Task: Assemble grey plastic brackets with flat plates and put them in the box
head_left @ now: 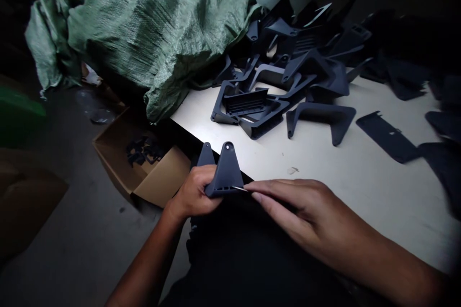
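Observation:
My left hand point(199, 192) is closed around a dark grey plastic bracket point(227, 168) beside the table's front edge. Its two tapered arms point up, each with a small hole near the tip, and a row of small slots runs along the lower edge. Between the thumb and fingers of my right hand point(300, 206) is a thin pale blade point(240, 188). The blade's tip touches the bracket at the right end of the slots. Its handle, if any, is hidden in my fingers.
Similar dark brackets point(320, 110) lie heaped on the white table point(266, 158), with a flat dark panel point(387, 136) at the right. A green woven sack point(154, 24) slumps over the table's left part. Below, an open cardboard box point(158, 180) holds small dark pieces.

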